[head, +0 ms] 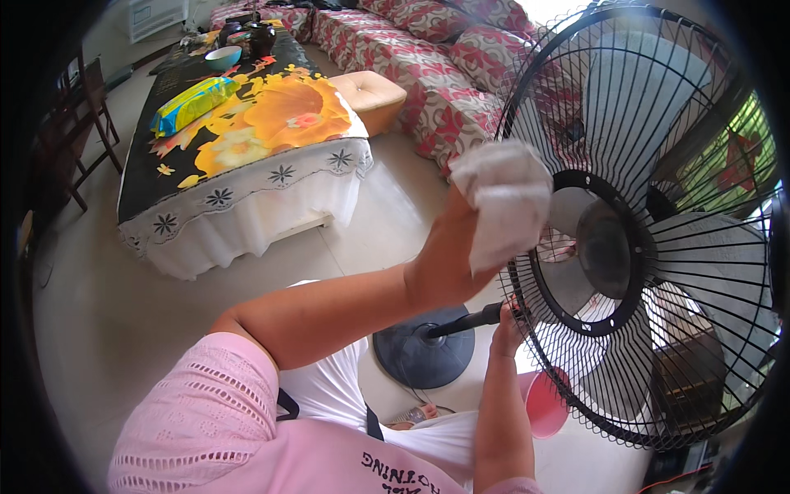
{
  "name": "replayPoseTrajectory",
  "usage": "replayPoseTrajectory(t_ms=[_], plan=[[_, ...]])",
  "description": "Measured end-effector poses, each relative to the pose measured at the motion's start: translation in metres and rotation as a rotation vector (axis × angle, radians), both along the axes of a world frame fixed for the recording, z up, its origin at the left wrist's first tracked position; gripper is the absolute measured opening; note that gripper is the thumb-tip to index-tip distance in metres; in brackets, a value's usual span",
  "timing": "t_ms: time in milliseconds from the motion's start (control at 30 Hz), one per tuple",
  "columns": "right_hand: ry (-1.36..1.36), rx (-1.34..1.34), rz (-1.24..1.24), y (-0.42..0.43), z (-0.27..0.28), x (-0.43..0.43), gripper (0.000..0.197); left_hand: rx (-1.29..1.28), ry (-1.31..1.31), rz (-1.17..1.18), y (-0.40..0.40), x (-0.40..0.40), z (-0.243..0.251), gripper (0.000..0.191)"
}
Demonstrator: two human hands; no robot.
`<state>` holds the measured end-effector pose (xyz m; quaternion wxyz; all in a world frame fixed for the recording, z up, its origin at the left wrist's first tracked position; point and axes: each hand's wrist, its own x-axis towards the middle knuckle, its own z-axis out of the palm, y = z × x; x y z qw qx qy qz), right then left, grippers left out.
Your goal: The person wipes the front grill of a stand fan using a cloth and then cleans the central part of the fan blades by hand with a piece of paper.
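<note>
A crumpled whitish cloth (509, 197) is in my left hand (450, 256), covering its fingers, beside the near rim of the fan's wire guard. Whether the cloth touches the wires, I cannot tell. The black standing fan (639, 259) fills the right side, its grey blades (642, 92) showing through the guard. Lower down, my right hand (509, 330) grips the fan where the black pole (466, 322) meets the head; the guard partly hides those fingers. The pole rises at a slant from a round dark base (426, 355) on the floor.
A pink bucket (546, 404) stands below the guard. Behind is a table with a floral cloth (296, 111), a packet of wipes (194, 105) and a turquoise bowl (223, 58). An orange padded stool (370, 96), a patterned sofa (395, 74) and a cable (426, 398) are also around.
</note>
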<state>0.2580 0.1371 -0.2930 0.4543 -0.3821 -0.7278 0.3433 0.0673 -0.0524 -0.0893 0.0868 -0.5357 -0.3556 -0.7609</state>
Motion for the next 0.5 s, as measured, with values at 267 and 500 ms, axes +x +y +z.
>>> replayPoseTrajectory(t_ms=[267, 500], plan=[[-0.053, 0.143, -0.033, -0.018, 0.019, -0.007, 0.028, -0.086, -0.005, 0.147, 0.030, -0.075, 0.044, 0.027], [-0.022, 0.156, -0.062, -0.023, 0.020, -0.006, 0.030, -0.233, -0.519, -0.494, 0.051, -0.101, 0.091, 0.034]])
